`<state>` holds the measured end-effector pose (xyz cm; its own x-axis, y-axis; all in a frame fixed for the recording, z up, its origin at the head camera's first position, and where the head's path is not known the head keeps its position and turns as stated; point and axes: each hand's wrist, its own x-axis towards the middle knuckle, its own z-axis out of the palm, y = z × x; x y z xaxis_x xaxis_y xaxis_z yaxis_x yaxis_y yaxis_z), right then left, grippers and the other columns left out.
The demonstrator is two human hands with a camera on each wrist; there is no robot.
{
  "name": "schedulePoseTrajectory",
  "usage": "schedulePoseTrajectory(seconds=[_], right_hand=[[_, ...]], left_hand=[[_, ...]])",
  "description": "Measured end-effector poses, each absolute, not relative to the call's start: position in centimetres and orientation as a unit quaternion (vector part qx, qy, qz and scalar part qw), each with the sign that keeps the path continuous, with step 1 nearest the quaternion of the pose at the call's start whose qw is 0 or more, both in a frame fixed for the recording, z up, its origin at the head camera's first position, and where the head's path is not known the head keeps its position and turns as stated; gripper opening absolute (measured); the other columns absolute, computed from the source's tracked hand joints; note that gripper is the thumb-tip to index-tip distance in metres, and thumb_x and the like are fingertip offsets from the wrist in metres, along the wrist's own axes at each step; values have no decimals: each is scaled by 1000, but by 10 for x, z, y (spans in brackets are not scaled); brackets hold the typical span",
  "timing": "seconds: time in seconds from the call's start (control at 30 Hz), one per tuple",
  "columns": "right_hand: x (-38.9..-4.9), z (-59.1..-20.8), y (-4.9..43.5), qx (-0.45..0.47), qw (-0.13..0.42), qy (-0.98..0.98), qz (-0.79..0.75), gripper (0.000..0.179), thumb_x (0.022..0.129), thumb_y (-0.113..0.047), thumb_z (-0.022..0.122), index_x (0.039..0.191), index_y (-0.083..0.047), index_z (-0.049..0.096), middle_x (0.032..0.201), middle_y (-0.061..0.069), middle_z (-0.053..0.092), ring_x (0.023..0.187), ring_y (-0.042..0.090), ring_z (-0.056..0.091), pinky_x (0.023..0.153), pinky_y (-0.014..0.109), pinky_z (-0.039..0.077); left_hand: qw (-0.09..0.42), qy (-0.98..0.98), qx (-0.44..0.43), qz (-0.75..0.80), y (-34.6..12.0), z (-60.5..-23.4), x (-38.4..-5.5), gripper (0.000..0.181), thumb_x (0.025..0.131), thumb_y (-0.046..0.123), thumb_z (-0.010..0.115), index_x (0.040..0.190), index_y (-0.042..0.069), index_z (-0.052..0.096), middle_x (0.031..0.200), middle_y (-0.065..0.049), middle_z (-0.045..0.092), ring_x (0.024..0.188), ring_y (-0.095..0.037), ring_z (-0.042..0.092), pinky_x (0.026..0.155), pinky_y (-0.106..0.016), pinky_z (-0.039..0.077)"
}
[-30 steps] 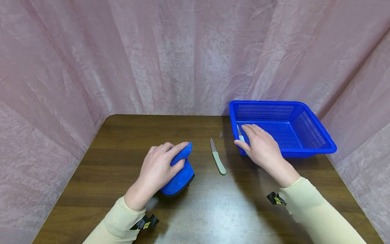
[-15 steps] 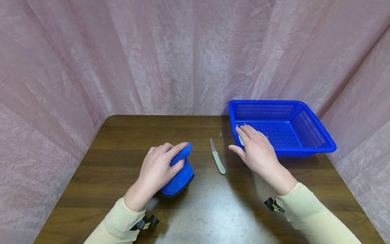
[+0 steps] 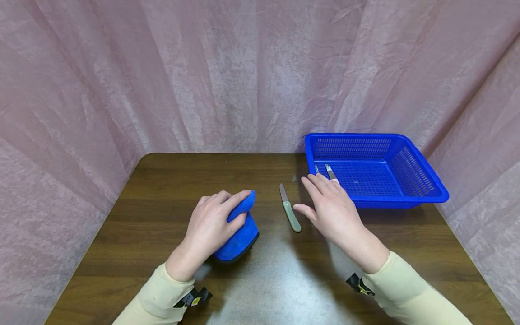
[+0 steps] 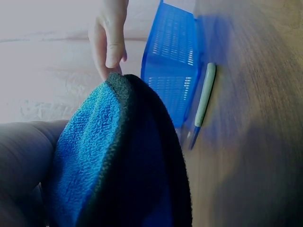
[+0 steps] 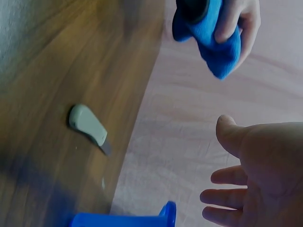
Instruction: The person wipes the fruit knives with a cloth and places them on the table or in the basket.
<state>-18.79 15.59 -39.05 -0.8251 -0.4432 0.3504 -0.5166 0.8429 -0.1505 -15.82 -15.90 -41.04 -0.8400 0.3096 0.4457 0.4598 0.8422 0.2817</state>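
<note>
My left hand (image 3: 213, 223) grips a folded blue cloth (image 3: 239, 241) with dark edging, held above the table at centre left. In the left wrist view the cloth (image 4: 90, 142) fills the lower middle. My right hand (image 3: 335, 212) hovers at the near left corner of the blue basket, fingers spread and holding nothing. A knife with a pale green handle (image 3: 291, 217) lies on the table between the hands, blade pointing away. Inside the basket, along its left side, lies a knife (image 3: 330, 171); its handle is mostly hidden behind my right hand. Another blade tip (image 3: 317, 169) shows beside it.
The blue plastic basket (image 3: 378, 200) stands at the back right of the wooden table (image 3: 162, 189). A pink curtain (image 3: 227, 81) hangs behind the table and along its sides.
My right hand has drawn back from the basket, toward the left and nearer to me, uncovering the knife blades inside. The left hand and its cloth have hardly moved.
</note>
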Motion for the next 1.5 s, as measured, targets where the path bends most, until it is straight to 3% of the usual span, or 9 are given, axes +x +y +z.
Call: schedulePoseTrajectory(seconds=[0.37, 0.77, 1.2, 1.5], right_hand=[[-172, -396, 140, 288, 167, -936, 110, 71, 101, -44, 81, 151, 3, 62, 150, 23, 63, 147, 43, 54, 125, 55, 38], [-163, -408, 121, 308, 171, -929, 109, 70, 97, -45, 85, 147, 1, 67, 142, 20, 68, 136, 40, 63, 114, 53, 51], [-161, -420, 108, 268, 74, -957, 86, 67, 99, -43, 84, 145, 3, 67, 135, 20, 71, 122, 39, 69, 96, 52, 60], [-168, -435, 104, 252, 40, -965, 56, 57, 97, -39, 86, 132, 4, 71, 106, 15, 70, 90, 35, 70, 74, 48, 60]], left_hand=[[184, -943, -203, -191, -159, -410, -158, 52, 100, 31, 79, 151, 30, 70, 111, -4, 75, 96, -26, 72, 95, -54, 53], [188, -941, -207, -189, -160, -410, -157, 51, 100, 30, 79, 150, 28, 71, 110, -4, 75, 95, -26, 72, 93, -53, 53], [183, -943, -207, -188, -160, -409, -155, 51, 100, 30, 78, 151, 28, 70, 111, -5, 76, 96, -27, 73, 93, -53, 53], [175, -944, -208, -189, -159, -411, -155, 50, 101, 30, 78, 150, 29, 71, 111, -4, 76, 96, -26, 73, 93, -53, 54]])
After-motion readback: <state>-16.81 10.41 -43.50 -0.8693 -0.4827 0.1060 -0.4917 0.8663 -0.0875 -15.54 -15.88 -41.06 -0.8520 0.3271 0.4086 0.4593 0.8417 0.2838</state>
